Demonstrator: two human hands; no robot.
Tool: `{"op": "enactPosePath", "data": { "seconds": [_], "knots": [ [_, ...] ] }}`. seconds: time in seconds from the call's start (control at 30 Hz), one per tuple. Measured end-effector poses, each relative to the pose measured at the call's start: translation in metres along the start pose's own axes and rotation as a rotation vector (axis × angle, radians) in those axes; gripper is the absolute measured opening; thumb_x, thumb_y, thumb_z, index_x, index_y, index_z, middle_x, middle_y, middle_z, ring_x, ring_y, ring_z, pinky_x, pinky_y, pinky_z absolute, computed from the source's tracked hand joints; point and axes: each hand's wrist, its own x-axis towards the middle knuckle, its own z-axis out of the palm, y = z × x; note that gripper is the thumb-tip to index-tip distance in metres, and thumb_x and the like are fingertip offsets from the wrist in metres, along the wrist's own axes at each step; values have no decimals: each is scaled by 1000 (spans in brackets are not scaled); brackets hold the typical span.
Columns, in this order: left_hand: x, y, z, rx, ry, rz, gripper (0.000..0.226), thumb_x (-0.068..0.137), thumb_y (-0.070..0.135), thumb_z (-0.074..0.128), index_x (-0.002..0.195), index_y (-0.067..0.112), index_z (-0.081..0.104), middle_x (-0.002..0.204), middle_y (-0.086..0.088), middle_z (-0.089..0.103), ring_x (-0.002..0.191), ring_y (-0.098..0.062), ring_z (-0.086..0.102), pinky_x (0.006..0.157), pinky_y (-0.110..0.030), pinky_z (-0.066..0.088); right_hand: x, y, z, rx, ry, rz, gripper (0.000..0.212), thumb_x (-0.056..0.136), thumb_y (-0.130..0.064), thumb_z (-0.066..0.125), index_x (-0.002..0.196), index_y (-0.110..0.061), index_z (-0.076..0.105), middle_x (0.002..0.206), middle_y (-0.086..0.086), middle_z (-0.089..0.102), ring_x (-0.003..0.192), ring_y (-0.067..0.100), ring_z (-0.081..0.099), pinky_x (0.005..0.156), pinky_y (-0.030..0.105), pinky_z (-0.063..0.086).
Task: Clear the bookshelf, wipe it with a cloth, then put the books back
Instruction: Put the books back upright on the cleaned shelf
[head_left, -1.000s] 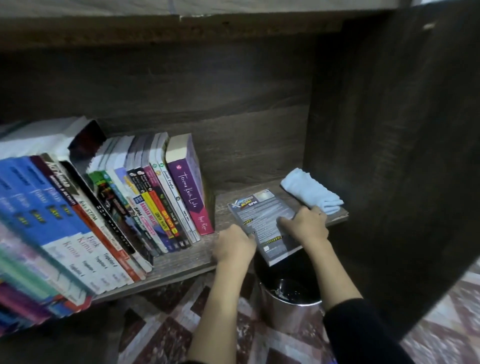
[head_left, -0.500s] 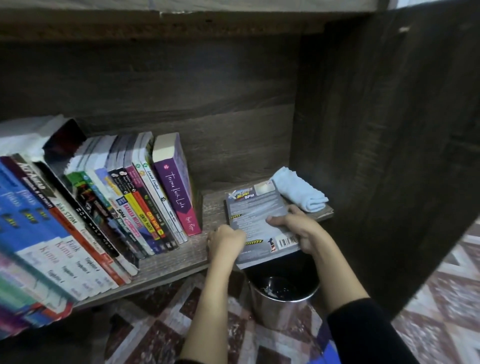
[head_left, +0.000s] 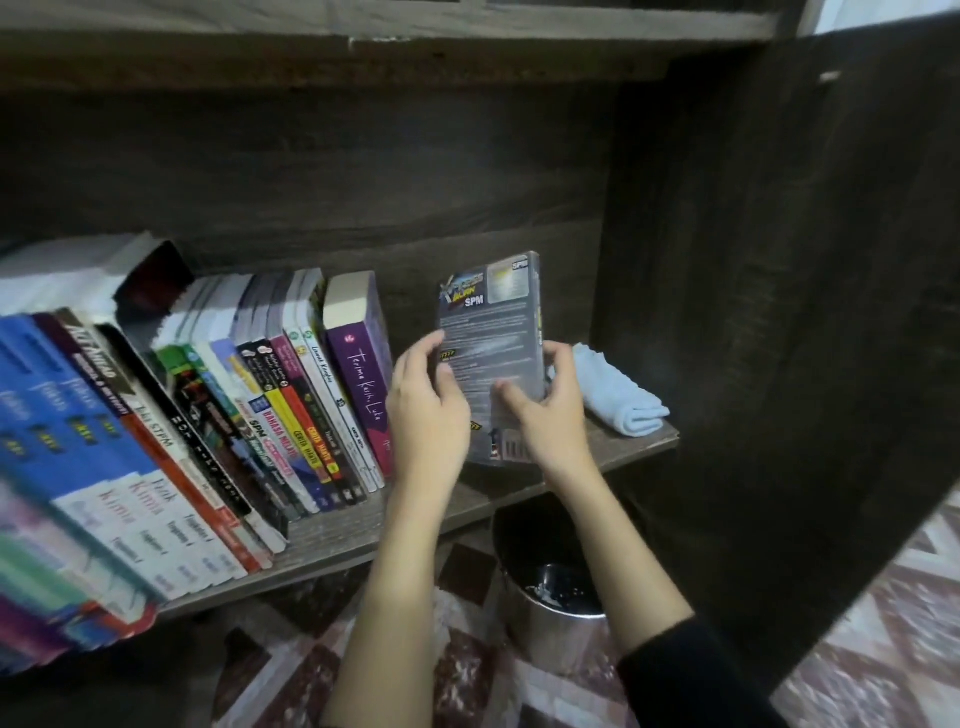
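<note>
Dark brown wood made up the bookshelf (head_left: 311, 182), with a tall side wall (head_left: 779, 312) filling the right of the frame. One shelf board (head_left: 628, 449) ran across the middle. A row of books (head_left: 234, 415) filled the left half of the board, side by side with their spines facing out. The last one in the row was a thick purple book (head_left: 363, 379) with white writing on its spine. The books at the far left edge of the frame were blurry.

Near the middle of the frame a thin grey book (head_left: 493, 322) stood up tall. Its cover faced out, with the letters SPM near the top. It was between the purple book and the cloth. Its bottom edge was down by the board, but I could not tell if it touched. The left hand (head_left: 428, 415) curled round the book's left edge, with the thumb on the cover. The right hand (head_left: 553, 410) gripped the book's right edge, thumb on the front and fingers round the side. A black sleeve (head_left: 691, 675) covered the right arm low in the frame.

A light blue cloth (head_left: 623, 400) lay folded on the board's right end, just beside the right hand. Under the board, at the lower middle, stood a shiny metal bin (head_left: 550, 623). It stood on a floor (head_left: 883, 623) with red and white patterns.
</note>
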Motion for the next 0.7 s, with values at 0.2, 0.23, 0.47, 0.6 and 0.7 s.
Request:
{"op": "enactPosePath", "data": {
  "seconds": [0.2,0.23,0.47,0.6,0.7],
  "knots": [
    [15,16,-38,168,30,302,43,99,24,32,137,14,46,145,-2,43,140,-20,28,116,-43,21,-27,26,55,-191,149,-216,34,82,-26,59,113,-18,49,86,12,69,80,39,64,71,39,44],
    [15,14,-42,237,-1,337,48,98,33,29,141,17,41,148,1,39,143,-18,21,118,-46,13,-30,29,62,-189,132,-247,35,80,-28,56,113,-23,46,87,14,69,79,39,64,69,39,41],
    [24,-1,-69,637,-168,388,62,91,50,47,147,30,26,154,14,23,145,-7,0,108,-51,-20,-35,56,97,-95,18,-267,30,82,-27,52,109,-32,41,91,12,68,79,38,64,65,37,42],
    [28,-10,-80,804,-161,394,62,89,47,53,145,30,31,152,16,28,146,-11,3,99,-47,-33,-28,65,103,-92,-115,-164,41,83,-4,62,119,-18,50,101,-6,62,93,21,60,71,19,37],
    [28,-14,-80,815,-132,416,64,89,42,56,146,28,30,153,13,28,146,-12,8,97,-40,-38,-17,64,97,-82,-244,-118,52,79,-7,68,121,-26,46,113,-12,58,103,7,56,79,6,36]
  ]
}}
